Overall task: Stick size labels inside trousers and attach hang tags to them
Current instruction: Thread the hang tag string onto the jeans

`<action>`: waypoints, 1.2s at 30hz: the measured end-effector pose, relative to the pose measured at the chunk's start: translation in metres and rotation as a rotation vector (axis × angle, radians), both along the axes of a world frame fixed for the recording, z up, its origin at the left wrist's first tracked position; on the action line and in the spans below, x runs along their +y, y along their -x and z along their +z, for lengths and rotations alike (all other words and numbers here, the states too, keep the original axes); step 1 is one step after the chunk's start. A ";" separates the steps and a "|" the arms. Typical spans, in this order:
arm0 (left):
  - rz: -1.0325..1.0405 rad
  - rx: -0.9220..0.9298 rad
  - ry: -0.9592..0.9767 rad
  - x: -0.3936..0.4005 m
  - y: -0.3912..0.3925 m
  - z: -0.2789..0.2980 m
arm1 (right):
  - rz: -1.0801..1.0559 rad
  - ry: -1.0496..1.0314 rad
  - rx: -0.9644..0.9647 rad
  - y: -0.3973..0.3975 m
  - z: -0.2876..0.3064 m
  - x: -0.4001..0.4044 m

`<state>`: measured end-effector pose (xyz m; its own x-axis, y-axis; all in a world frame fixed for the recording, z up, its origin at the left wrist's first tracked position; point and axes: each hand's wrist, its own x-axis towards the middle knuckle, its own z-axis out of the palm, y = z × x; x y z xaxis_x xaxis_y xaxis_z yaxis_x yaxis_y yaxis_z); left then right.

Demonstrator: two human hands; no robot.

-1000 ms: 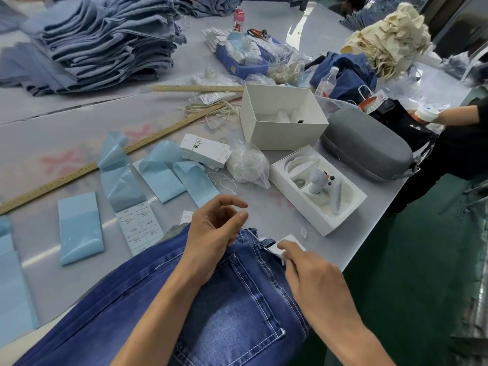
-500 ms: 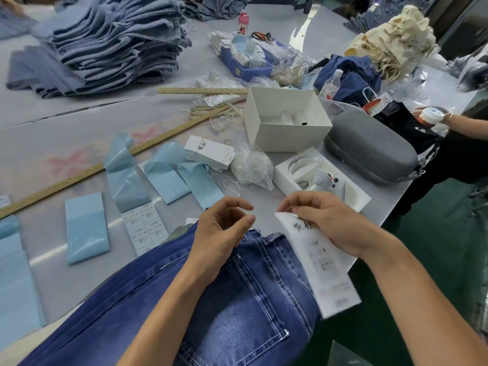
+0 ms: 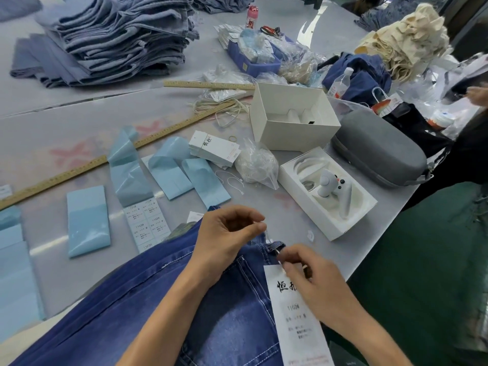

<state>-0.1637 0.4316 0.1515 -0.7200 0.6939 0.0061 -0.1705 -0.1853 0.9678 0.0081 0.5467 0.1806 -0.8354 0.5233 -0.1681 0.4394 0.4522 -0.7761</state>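
Note:
Dark blue trousers lie across the table's near edge, back pocket up. My left hand hovers over the waistband with thumb and forefinger pinched on a thin white loop string. My right hand pinches the top of a long white hang tag beside a belt loop. The tag lies over the pocket. A sheet of white size labels sits just left of the waistband. A stack of hang tags lies further back.
Blue backing strips spread over the left of the table, crossed by a long wooden ruler. A bag of strings, two white boxes and a grey case stand to the right. Folded jeans pile at the back left. Another person's hand shows at the right edge.
My right hand lifted the hang tag from the table edge, then brought it down onto the pocket by the belt loop. My left hand stayed over the waistband.

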 end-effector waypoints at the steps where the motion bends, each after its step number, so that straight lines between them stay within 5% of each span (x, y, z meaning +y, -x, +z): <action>1: -0.008 -0.007 0.013 0.000 -0.001 0.000 | -0.036 0.016 0.039 -0.005 0.000 -0.004; 16: -0.220 0.024 -0.023 0.001 -0.004 0.010 | 0.327 -0.666 0.254 -0.021 -0.010 0.004; 28: -0.218 0.147 0.050 -0.003 -0.006 0.008 | -0.140 -0.049 0.309 0.004 -0.008 -0.016; 36: -0.227 0.171 0.033 -0.002 -0.005 0.006 | -0.195 0.029 0.343 0.009 -0.004 -0.018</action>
